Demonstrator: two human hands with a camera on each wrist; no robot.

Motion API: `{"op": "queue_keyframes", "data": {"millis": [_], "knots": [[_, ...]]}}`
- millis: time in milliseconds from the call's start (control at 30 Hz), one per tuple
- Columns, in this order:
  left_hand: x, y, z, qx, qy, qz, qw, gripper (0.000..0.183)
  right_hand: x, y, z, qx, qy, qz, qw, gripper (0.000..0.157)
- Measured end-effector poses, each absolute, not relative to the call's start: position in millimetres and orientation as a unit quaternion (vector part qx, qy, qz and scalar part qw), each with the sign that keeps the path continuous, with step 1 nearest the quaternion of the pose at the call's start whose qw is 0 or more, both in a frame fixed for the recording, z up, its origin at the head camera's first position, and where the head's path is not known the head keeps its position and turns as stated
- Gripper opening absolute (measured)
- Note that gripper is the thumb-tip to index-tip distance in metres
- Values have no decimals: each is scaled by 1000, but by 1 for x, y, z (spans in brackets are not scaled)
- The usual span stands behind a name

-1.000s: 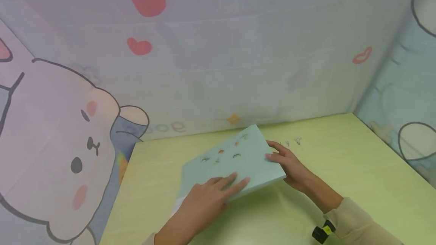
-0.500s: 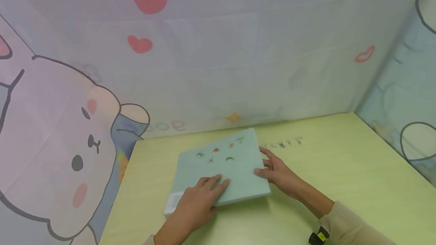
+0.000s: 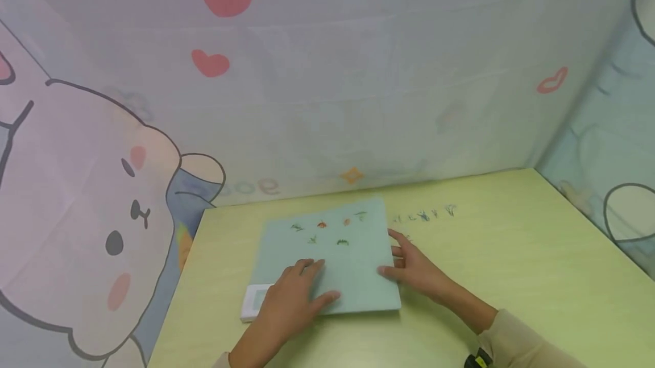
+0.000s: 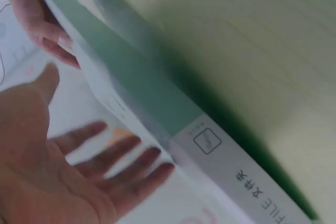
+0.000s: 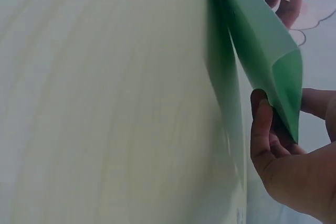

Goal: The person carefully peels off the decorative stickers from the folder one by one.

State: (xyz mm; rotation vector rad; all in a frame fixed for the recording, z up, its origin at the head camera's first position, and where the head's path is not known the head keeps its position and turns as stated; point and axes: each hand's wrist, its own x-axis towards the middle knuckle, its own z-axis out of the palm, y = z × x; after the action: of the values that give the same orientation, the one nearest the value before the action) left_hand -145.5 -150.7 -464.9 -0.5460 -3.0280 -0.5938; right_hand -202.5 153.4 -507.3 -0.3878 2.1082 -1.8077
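A mint-green file folder (image 3: 355, 274) lies before you over the yellow-green table (image 3: 512, 254), one long edge facing your body. Your left hand (image 3: 290, 301) spreads across the folder's near left part; whether its fingertips press down cannot be told. Your right hand (image 3: 415, 265) pinches the folder's right edge, thumb above and fingers beneath. The step in hand appears to be positioning the folder on the table; the next move, judged from this pose, calls for a level right hand, its pinch eased only once that edge lies flat. Small plant-like motifs (image 3: 322, 224) decorate the folder, and a row of similar figures (image 3: 422, 216) lies on the table beyond your right hand, too small to identify as stickers or print. The left-wrist view adds what the head view conceals: the green spine (image 4: 126, 66) and its white label (image 4: 236, 166), lettered FILE with Chinese characters. The right-wrist view alone shows your right fingers curled under the folder and a shadowed gap toward the table, which suggests that this end is raised.
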Motion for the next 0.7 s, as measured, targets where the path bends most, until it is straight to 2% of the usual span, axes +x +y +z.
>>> {"op": "queue_keyframes", "data": {"millis": [167,367,567,700], "knots": [[-148,-152,-471,-102,-977,-185,20,81,-199,154,-511,-140,819,-538,140,96],[-147,-156,-482,-42,-991,-126,-32,102,-200,154,-517,-181,861,-458,130,91],[-144,-156,-480,-24,-995,-80,-48,105,-200,154,-518,-227,871,-417,125,84],[-143,-156,-476,-22,-994,-74,-82,105,-201,156,-514,-247,881,-388,110,70]]}}
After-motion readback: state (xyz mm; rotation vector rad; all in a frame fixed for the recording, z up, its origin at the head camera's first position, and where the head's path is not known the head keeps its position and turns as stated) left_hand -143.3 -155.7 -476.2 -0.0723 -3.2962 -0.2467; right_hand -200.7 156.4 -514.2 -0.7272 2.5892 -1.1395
